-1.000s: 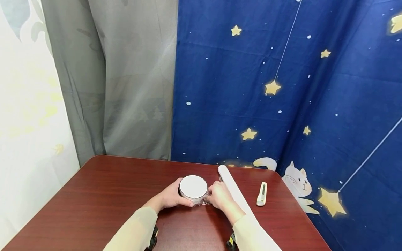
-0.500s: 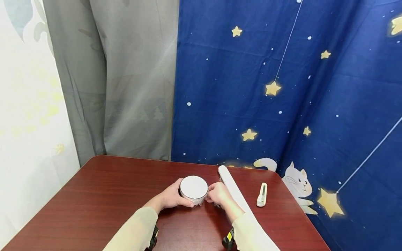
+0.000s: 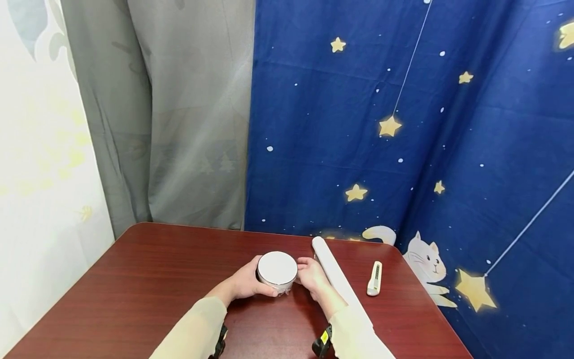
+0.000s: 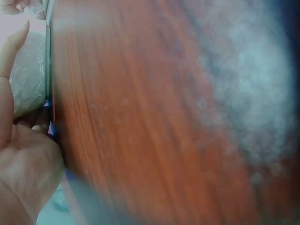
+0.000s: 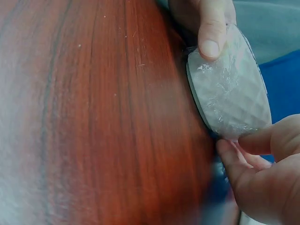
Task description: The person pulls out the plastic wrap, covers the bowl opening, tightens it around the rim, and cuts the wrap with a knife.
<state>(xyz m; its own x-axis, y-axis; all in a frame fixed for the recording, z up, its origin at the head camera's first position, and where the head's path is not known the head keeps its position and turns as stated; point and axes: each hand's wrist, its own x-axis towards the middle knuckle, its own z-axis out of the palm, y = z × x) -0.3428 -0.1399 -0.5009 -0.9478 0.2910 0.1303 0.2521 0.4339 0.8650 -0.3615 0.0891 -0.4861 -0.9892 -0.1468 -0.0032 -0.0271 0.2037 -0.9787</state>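
Note:
A round white container (image 3: 277,268) with a flat top and thin dark rim sits on the table. In the right wrist view its diamond-patterned wall is covered by crinkled clear plastic film (image 5: 220,101). My left hand (image 3: 246,279) grips the container from the left, thumb across the near side of its wall. On the opposite side is my right hand (image 3: 312,276), its fingers fairly straight. In the right wrist view its thumb and fingertips touch the film at the container's edge, slightly apart. The left wrist view shows only part of the container (image 4: 30,70).
A long white roll (image 3: 338,276) lies slantwise just right of my right hand, partly under the forearm. Farther right lies a pale utility knife (image 3: 374,278). Grey and blue star-patterned curtains (image 3: 323,124) hang beyond the dark red wooden table (image 3: 179,264).
My right hand's fingers have loosened and spread along the container's right side. The loose film that stuck out between hand and container now shows less. The left hand keeps its hold.

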